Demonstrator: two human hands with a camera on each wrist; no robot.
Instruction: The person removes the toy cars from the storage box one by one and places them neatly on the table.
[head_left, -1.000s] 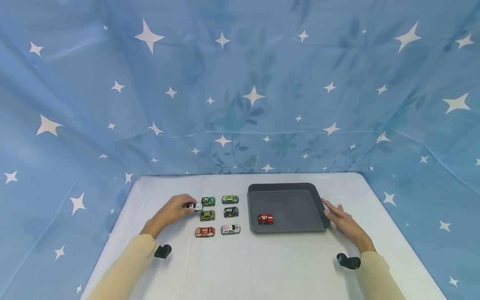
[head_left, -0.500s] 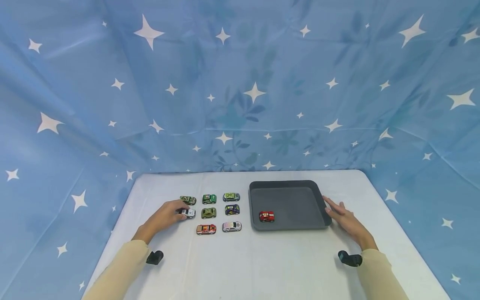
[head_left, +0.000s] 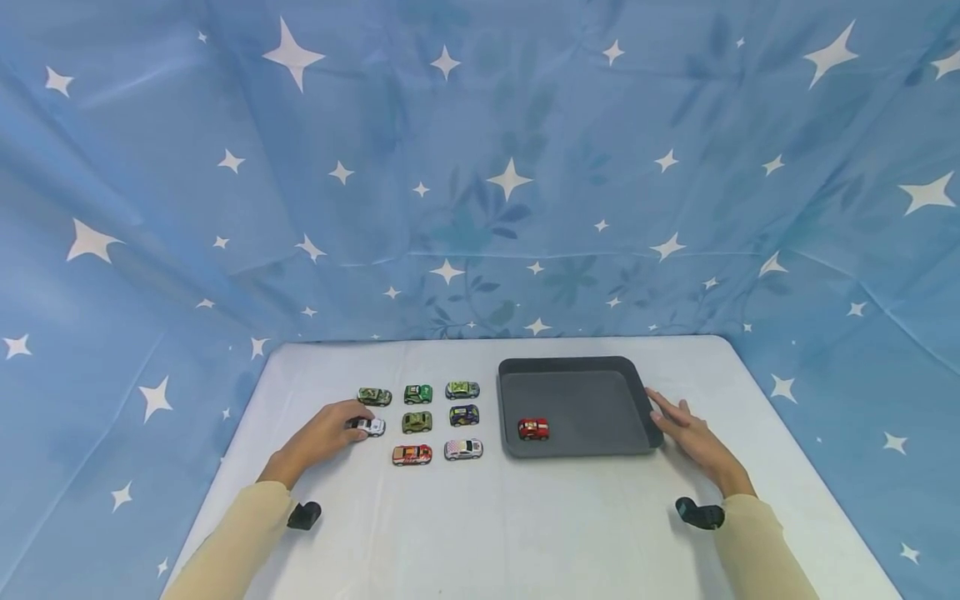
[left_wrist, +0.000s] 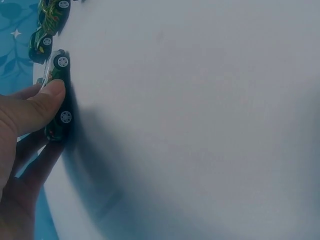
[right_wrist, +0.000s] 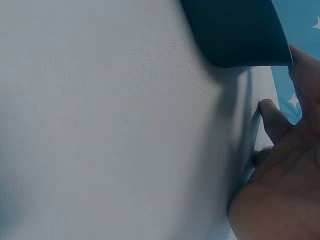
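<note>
My left hand [head_left: 324,433] pinches a white toy car [head_left: 371,427] on the table at the left end of the middle row of cars. In the left wrist view the thumb lies along the side of the car [left_wrist: 59,100], with fingers behind it. Behind that car stands a camouflage toy car [head_left: 374,397], and to its right an olive toy car [head_left: 417,422]. My right hand [head_left: 693,442] has its fingers stretched out at the right rim of a dark grey tray [head_left: 654,421]. In the right wrist view a fingertip meets the corner of the tray [right_wrist: 245,35].
A red toy car [head_left: 533,429] sits in the tray's front left corner. Also on the white table [head_left: 480,525] are a green car [head_left: 417,394], a lime car [head_left: 462,390], a blue car [head_left: 464,415], a red-orange car [head_left: 412,454] and a pink-white car [head_left: 462,449]. A starry blue curtain [head_left: 450,208] surrounds the table.
My left hand has moved left and nearer with the white car, from beside the green car to left of the olive one. The camouflage car has come into full view. The right hand stays at the tray.
</note>
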